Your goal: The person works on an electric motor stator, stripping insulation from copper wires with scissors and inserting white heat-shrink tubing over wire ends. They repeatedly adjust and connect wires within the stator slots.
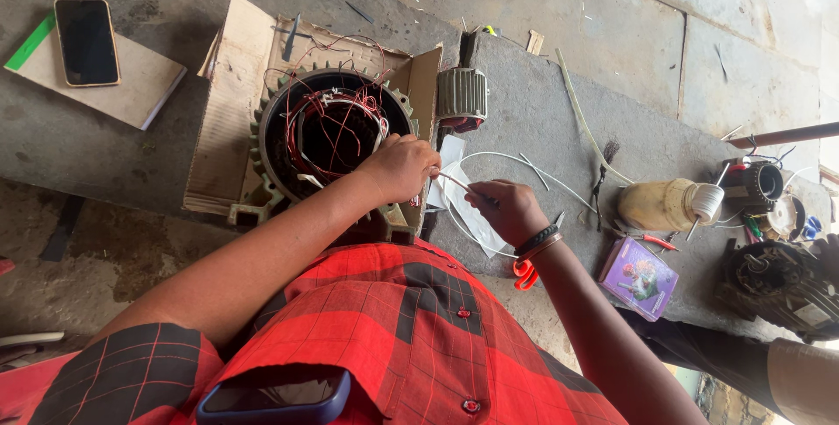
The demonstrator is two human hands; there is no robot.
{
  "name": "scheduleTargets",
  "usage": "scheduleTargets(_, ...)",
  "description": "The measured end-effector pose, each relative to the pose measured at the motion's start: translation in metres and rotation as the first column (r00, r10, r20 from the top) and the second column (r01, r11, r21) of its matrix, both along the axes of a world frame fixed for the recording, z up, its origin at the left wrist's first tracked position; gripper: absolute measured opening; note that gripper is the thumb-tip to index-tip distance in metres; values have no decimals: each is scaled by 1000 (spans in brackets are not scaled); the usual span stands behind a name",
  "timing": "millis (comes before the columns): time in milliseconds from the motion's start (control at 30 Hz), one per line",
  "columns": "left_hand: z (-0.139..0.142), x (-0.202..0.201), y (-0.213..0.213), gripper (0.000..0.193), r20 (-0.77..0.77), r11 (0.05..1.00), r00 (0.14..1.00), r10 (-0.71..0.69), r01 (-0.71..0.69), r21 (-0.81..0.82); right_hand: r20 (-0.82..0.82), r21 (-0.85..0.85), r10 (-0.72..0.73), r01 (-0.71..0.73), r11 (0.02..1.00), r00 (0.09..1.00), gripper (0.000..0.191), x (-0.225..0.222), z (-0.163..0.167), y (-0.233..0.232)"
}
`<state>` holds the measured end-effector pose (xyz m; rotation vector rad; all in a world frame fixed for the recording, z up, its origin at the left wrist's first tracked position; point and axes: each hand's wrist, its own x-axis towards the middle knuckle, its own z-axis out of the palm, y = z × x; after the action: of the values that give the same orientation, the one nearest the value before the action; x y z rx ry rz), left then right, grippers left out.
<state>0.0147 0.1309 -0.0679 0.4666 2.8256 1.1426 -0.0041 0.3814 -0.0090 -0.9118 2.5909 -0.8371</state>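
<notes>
— Where's the white tubing (454,182)?
— Pinched between both your hands: left hand (404,167) closed by the motor stator (328,128), right hand (509,209) gripping it, keeping it taut.

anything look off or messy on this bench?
The motor stator sits on torn, flattened cardboard with loose red winding wires sticking out untidily. Both hands, left and right, pinch a thin white sleeve. Small scraps litter the slab.
</notes>
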Motion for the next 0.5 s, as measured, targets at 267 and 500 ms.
scheduleTargets(267,-2,-4,-1,18,58,999,998,-27,28,-21,-265,2,101,-104,995,959,16,5,7,-21)
scheduleTargets(500,-15,-8,0,15,-55,998,998,-28,31,53,-285,44,110,-101,994,952,14,1,5,-33)
